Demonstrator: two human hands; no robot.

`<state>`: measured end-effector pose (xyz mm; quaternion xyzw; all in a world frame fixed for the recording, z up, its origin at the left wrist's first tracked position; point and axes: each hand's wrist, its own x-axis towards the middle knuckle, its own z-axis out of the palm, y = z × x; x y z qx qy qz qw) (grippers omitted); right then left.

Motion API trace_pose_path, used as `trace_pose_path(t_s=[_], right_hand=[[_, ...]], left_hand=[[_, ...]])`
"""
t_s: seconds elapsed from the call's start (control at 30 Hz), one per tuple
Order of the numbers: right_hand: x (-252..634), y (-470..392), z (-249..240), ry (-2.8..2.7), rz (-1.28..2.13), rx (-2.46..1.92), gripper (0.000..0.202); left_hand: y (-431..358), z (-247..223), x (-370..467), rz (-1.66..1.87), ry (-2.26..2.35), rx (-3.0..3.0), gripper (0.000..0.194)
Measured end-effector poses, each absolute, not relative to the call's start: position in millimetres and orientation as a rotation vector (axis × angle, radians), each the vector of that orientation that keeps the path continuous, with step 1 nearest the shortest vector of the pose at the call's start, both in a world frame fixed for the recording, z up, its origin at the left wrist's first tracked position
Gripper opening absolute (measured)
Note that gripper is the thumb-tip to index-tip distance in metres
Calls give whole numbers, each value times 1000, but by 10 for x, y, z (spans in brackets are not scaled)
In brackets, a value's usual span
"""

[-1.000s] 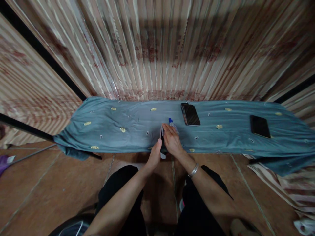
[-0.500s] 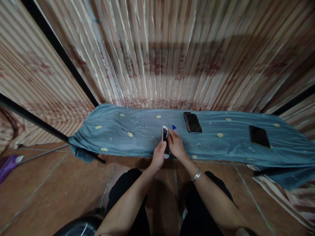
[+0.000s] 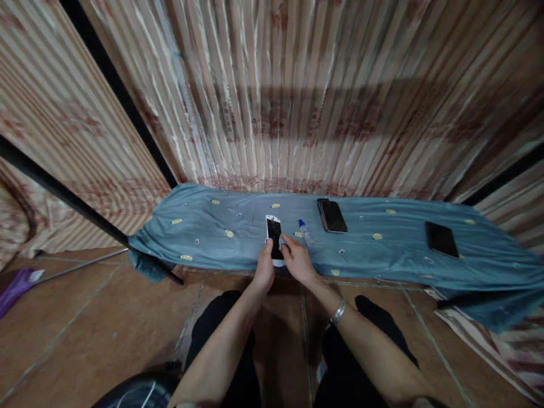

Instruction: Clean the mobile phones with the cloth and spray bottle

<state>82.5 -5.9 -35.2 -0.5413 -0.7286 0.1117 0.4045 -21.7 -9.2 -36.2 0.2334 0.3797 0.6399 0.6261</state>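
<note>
A white-framed smartphone with a dark screen is held upright over the near side of the cloth-covered surface. My left hand grips it by the lower left edge, thumb along the side. On the other side, my right hand has its fingers drawn together against the screen's right part. A small greyish patch shows at those fingertips; what it is I cannot make out. Just beyond the right hand lies a small clear bottle with a blue cap.
A blue-grey patterned cloth covers the long narrow surface. To the right lie a dark phone-like stack and a black tablet-like slab. Striped curtains hang behind, and black poles slant at the left.
The phone has shifted left and turned its screen more toward me. My right hand has moved left and down with it, uncovering the bottle. The view has tilted slightly.
</note>
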Motion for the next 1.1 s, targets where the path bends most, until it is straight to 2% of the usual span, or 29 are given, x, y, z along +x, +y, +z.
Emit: trace_pose_path(t_s=[0.1, 0.2, 0.43, 0.57, 0.73, 0.9, 1.1], right_hand=[[759, -146, -327, -1899, 331, -1389, 40], [706, -261, -313, -1962, 355, -1370, 37], [824, -496, -215, -2091, 322, -1239, 38], [1002, -489, -96, -2161, 182, -1201, 31], [1122, -424, -15, -2177, 64, -1133, 33], [1082, -416, -23, -2194, 49, -1059, 36], [827, -439, -54, -2143, 101, -1029, 39]], left_hand=[[-76, -311, -274, 1495, 892, 488, 44], [-70, -246, -361, 1503, 907, 422, 39], [-60, -57, -435, 1358, 865, 311, 39], [-16, 47, -299, 1288, 854, 305, 43], [-1, 187, -182, 1297, 887, 209, 47], [-26, 238, -217, 1246, 856, 228, 54], [-95, 78, -250, 1191, 854, 279, 63]])
